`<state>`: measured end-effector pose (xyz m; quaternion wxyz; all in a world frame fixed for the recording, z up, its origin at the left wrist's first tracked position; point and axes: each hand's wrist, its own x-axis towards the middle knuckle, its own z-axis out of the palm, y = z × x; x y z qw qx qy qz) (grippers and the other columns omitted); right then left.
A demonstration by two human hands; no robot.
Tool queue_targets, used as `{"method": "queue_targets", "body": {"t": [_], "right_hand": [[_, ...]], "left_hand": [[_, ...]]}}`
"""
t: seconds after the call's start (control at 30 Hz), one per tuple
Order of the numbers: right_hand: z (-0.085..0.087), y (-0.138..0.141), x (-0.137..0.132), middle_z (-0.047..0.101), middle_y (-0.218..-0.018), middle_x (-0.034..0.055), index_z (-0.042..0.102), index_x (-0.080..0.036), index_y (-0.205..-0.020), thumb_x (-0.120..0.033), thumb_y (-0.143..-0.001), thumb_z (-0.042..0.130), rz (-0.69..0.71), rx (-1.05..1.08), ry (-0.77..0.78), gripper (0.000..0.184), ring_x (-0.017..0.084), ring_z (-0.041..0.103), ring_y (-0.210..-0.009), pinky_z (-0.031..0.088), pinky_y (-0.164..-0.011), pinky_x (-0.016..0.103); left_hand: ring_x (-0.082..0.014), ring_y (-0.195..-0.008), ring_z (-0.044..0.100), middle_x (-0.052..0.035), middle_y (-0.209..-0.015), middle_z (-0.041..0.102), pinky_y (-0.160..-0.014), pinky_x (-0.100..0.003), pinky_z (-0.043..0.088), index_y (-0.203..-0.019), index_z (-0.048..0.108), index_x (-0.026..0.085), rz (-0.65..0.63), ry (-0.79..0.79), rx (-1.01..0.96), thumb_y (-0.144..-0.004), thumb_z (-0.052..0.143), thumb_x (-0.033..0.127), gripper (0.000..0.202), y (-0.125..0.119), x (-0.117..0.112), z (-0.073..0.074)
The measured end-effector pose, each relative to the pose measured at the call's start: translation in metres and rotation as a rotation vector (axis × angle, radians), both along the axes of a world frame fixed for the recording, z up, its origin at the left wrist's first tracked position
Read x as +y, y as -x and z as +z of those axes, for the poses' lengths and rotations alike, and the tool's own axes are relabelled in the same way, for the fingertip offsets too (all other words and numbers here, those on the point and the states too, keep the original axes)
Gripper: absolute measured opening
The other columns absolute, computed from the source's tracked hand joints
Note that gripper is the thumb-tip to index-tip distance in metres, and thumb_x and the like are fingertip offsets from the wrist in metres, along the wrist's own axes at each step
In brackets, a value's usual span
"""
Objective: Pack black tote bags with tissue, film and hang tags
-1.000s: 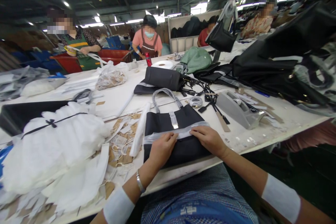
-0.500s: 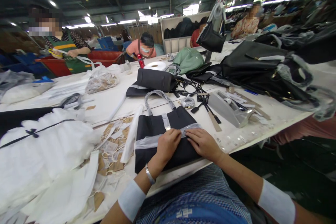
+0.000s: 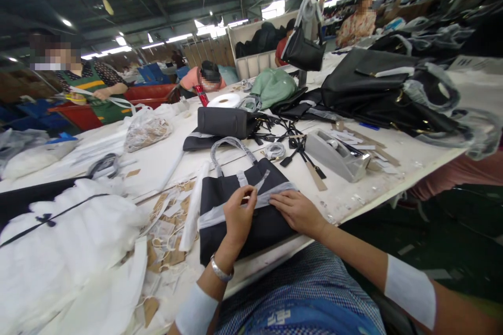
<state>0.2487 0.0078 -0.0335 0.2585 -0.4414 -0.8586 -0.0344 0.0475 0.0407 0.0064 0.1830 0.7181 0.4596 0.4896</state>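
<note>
A black handbag [image 3: 251,230] lies flat in front of me at the table's edge, its handles [image 3: 231,141] wrapped in clear film and pointing away. Across its front runs a band of translucent wrapping [image 3: 214,218]. Over the bag's middle, my left hand [image 3: 239,214] is closed, thumb and fingers pinching the end of a short translucent strip [image 3: 262,180]. A wrapped tab [image 3: 241,178] reaches down from the top edge beside those fingers. My right hand [image 3: 301,212] rests with fingers stretched out on the band, right of centre.
A grey tape dispenser [image 3: 334,154] and black straps with tags [image 3: 302,154] lie beyond the bag. Paper tags [image 3: 173,220] and white sheeting [image 3: 66,235] cover the left side. Black bags [image 3: 365,84] are piled at right. A co-worker [image 3: 94,89] holds a white strip across the table.
My left hand has lifted slightly and turned upright, and a loose translucent strip now stands out by its fingers. The right hand stays on the band. The view has shifted slightly.
</note>
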Motion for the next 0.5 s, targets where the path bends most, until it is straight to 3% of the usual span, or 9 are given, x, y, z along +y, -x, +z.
{"method": "queue_targets", "body": {"t": [0.1,0.33,0.5], "right_hand": [[0.000,0.000,0.000,0.063,-0.129,0.0069,0.062,-0.019,-0.126,-0.015,-0.094,0.049,0.007,0.002,-0.006,0.035,0.026,0.056,-0.108,0.048,-0.091,0.042],[-0.006,0.000,0.001,0.063,-0.129,0.0091,0.058,-0.017,-0.132,-0.013,-0.092,0.050,0.028,0.023,-0.012,0.041,0.025,0.056,-0.109,0.049,-0.093,0.042],[-0.007,-0.001,0.002,0.065,-0.126,0.0106,0.061,-0.015,-0.129,-0.013,-0.092,0.050,0.054,0.064,-0.027,0.039,0.025,0.057,-0.108,0.050,-0.095,0.042]], "left_hand": [[-0.0122,-0.074,0.066,-0.0002,-0.084,0.072,-0.068,-0.021,0.053,-0.089,0.069,0.020,0.022,-0.024,0.004,-0.089,0.062,0.027,0.010,-0.004,-0.002,0.001],[-0.0153,-0.075,0.069,-0.0012,-0.087,0.075,-0.071,-0.025,0.051,-0.092,0.071,0.021,0.045,-0.036,0.323,-0.087,0.063,0.020,0.009,-0.018,-0.008,-0.029],[-0.0161,-0.080,0.070,-0.0020,-0.088,0.076,-0.074,-0.025,0.050,-0.093,0.071,0.021,0.023,-0.026,0.413,-0.089,0.061,0.020,0.011,-0.022,-0.010,-0.037]]}}
